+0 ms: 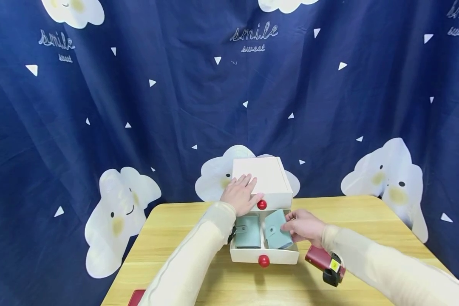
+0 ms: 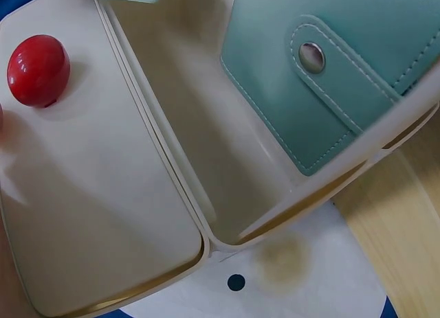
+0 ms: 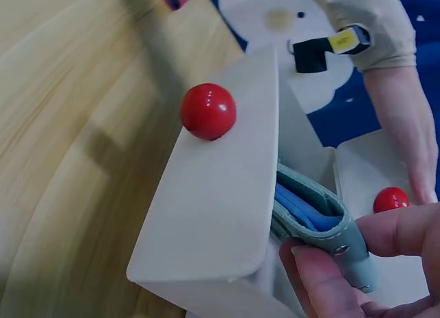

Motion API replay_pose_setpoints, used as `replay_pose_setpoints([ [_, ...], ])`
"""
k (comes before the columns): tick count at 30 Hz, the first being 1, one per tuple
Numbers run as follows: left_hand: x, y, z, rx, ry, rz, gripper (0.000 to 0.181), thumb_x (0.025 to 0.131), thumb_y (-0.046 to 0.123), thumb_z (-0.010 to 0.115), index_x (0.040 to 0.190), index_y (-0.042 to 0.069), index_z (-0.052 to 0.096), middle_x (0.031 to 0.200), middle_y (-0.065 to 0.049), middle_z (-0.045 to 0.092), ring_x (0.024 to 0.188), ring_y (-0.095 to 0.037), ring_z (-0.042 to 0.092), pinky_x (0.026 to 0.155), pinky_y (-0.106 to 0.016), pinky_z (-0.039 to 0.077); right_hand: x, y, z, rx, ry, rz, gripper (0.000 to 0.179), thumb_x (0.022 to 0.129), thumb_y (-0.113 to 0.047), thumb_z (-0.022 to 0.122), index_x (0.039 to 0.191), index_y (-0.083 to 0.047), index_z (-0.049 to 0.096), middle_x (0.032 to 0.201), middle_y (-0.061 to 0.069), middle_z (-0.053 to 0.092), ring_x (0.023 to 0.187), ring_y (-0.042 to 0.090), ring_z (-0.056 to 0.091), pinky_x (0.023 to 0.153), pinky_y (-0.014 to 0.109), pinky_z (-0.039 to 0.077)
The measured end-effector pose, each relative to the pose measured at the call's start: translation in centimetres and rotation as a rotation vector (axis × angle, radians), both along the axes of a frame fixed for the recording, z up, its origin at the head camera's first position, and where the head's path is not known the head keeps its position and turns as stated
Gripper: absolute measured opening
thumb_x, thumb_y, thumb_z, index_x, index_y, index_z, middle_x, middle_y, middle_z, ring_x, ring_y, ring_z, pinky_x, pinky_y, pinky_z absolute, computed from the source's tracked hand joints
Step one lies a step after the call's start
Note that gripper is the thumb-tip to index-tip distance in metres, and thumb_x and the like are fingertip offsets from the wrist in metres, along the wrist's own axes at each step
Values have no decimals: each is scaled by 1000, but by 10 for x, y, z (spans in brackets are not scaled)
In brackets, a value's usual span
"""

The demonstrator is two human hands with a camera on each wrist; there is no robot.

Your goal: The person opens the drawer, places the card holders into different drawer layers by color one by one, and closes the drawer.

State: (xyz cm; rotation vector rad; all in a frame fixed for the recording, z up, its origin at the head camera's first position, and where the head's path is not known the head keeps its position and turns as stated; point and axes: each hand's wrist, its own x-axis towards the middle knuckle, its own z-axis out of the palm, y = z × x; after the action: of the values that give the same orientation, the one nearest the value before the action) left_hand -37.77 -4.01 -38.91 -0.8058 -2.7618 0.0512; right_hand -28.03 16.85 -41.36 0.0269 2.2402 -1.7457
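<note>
A small white two-drawer box stands on the table, its lower drawer pulled out. One pale teal snap-closed wallet lies in the drawer's left compartment. Tilted in the right compartment is a second teal wallet, which my right hand pinches by its right side between thumb and fingers. In the right wrist view, blue shows inside this wallet. My left hand rests with extended fingers on the box's top and front edge, beside the upper red knob.
A dark red wallet-like item lies on the table right of the drawer, partly behind the right wrist strap. Another red thing shows at the table's lower left. The lower drawer has a red knob. Behind hangs a blue curtain.
</note>
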Motion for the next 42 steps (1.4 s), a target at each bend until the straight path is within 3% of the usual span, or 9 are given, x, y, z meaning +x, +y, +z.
replay_pose_setpoints([
  [12,0,0,0,-1,8,-1,70,91,63,16,145,19,29,149,-3,24,135,-21,20,109,-41,15,-11,-16,-2,209,28,-3,21,77,3,60,96,9,51,91,16,58,79,25,61,65,41,54],
  [21,0,1,0,-5,5,-1,70,91,62,17,145,19,28,149,-2,24,136,-20,19,109,-40,14,-16,-18,5,367,47,69,35,72,4,61,104,7,48,90,15,55,74,24,60,57,39,54],
  [32,1,-1,1,-19,10,1,69,92,61,18,145,19,29,149,-3,25,135,-21,21,109,-41,16,-25,-29,5,807,150,210,9,72,-1,58,79,-1,51,63,9,56,44,17,59,42,26,49],
  [42,1,-1,1,-13,5,-5,69,91,61,17,145,19,29,149,-3,24,136,-21,20,109,-40,14,-27,-39,1,1012,208,279,8,73,1,57,70,-5,52,53,6,55,39,14,57,41,24,46],
])
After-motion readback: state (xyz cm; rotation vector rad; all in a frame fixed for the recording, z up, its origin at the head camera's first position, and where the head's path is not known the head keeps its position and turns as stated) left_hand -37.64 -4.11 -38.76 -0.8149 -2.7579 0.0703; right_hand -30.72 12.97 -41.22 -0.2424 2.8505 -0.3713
